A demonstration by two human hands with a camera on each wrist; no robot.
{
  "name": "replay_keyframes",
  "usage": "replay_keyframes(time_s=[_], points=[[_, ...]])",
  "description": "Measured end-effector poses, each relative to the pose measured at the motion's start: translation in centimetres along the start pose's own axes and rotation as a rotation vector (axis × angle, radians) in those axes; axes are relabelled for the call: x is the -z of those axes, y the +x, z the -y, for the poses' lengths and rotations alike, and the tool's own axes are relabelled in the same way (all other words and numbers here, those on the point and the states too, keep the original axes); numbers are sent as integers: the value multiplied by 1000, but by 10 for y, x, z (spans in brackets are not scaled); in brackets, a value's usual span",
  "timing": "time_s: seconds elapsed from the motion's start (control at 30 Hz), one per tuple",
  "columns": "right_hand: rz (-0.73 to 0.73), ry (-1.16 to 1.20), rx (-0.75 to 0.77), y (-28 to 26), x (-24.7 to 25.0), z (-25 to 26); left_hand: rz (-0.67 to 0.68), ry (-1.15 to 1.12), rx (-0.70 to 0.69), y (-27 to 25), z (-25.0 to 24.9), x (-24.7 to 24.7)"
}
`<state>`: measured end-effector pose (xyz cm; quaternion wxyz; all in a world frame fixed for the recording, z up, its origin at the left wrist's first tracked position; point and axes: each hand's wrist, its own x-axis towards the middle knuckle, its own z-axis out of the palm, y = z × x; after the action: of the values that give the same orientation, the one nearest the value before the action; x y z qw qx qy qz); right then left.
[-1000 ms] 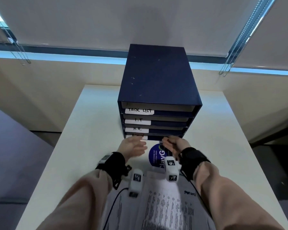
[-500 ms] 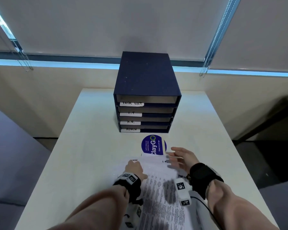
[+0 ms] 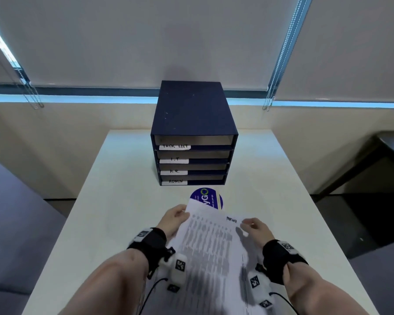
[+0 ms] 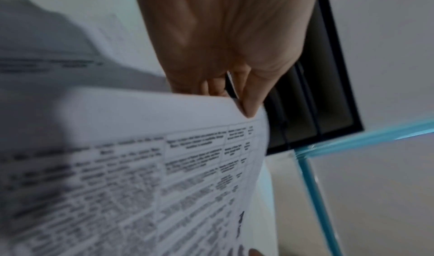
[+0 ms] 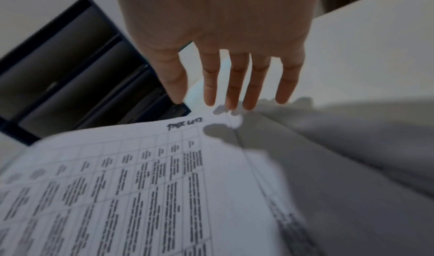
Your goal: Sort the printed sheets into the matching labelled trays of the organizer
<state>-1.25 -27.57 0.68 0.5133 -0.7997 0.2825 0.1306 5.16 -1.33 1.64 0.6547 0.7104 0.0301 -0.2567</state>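
Observation:
A dark blue organizer (image 3: 192, 114) stands at the table's far middle, its trays labelled TASK LIST, I.T, H.R. and ADMIN. My left hand (image 3: 174, 218) pinches the top left corner of a printed sheet (image 3: 208, 242) with a table on it, lifted off the stack. In the left wrist view the thumb and fingers (image 4: 249, 100) clamp that sheet (image 4: 164, 167). A handwritten heading marks its top right corner (image 5: 185, 124). My right hand (image 3: 254, 226) hovers with straight fingers (image 5: 237, 85) just above the sheet's right edge.
More printed sheets (image 3: 255, 292) lie stacked near the table's front edge. A round blue sticker (image 3: 206, 196) lies between the stack and the organizer. A dark side table (image 3: 387, 151) stands off to the right of the white table (image 3: 114, 189).
Both hands drew back from the organizer's bottom tray to the stack. The left hand took hold of the top sheet and lifted its corner; the right hand came over its right edge.

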Motion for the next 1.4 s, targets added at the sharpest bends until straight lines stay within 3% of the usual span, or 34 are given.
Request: replay_keyframes(time_s=[0.17, 0.3, 0.4, 0.73, 0.9, 1.13, 1.27, 1.4], points=[[187, 275, 39, -12, -2, 37, 31, -194, -71, 1, -54, 24], [334, 493, -14, -9, -15, 55, -76, -310, -83, 10, -79, 39], [371, 493, 8, -15, -21, 65, -148, -292, -77, 14, -86, 45], [352, 485, -9, -13, -21, 61, -230, -319, -38, 20, -80, 49], [342, 440, 49, -15, -16, 64, -362, -342, -35, 42, -107, 73], [219, 444, 44, 13, 2, 127, -130, -190, 58, 19, -111, 71], [138, 393, 116, 35, 12, 174, 21, -107, 1, 2, -101, 59], [178, 348, 110, 38, 15, 188, -137, -161, -98, 16, -91, 47]])
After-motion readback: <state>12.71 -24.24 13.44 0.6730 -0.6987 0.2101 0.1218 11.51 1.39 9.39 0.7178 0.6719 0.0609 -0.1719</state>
